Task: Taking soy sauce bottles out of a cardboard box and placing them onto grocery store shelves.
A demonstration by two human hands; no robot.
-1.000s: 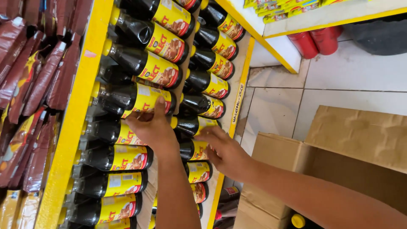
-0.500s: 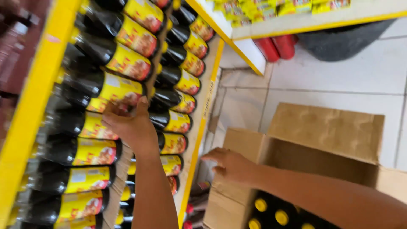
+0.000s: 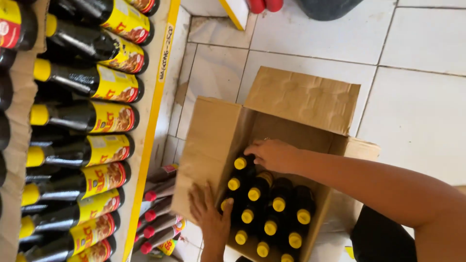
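**K:** White floor tiles [image 3: 417, 111] with grey grout, yellow-edged shelf [image 3: 155, 121] on the left. Where's the carton?

**R:** Brown cardboard box [image 3: 301, 97] sits open on the tiles just beside the shelf, flaps folded out. Inside: dark bottles with yellow caps [image 3: 272, 204], packed upright in rows.

**K:** Hands?

**R:** Right hand [image 3: 274, 155] is down inside the box, fingers curled over the top of a yellow-capped bottle [image 3: 241, 163] at the far row (whether it's actually gripping, can't tell). Left hand [image 3: 211, 216] lies flat and spread on the box's near flap, holding nothing.

**K:** Shelf contents?

**R:** Same kind of dark bottles [image 3: 82, 116] lined up in a row, each with a yellow cap and a yellow label with red on it. A pale strip tag [image 3: 167, 53] runs along the shelf edge. Lower tier: red-capped bottles [image 3: 158, 213], partly hidden. Red items [image 3: 264, 5] at the top edge, too cropped to tell.
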